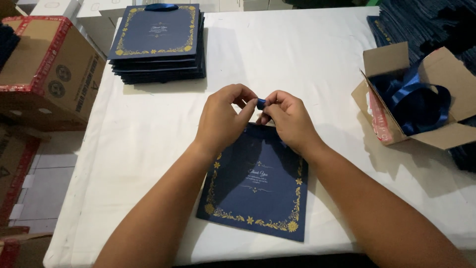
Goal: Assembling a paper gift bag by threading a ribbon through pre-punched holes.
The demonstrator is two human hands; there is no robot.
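Note:
A flat navy paper bag [255, 186] with gold floral borders lies on the white table [297, 59] in front of me. My left hand [221, 118] and my right hand [289, 117] meet just above its top edge. Both pinch a small piece of blue ribbon [261, 103] between fingertips. The ribbon's lower part is hidden behind my fingers.
A stack of matching navy bags [156, 42] sits at the far left of the table, one with a blue ribbon on top. An open cardboard box [396, 94] of blue ribbon stands at the right. A larger cardboard box [44, 69] sits off the table's left side.

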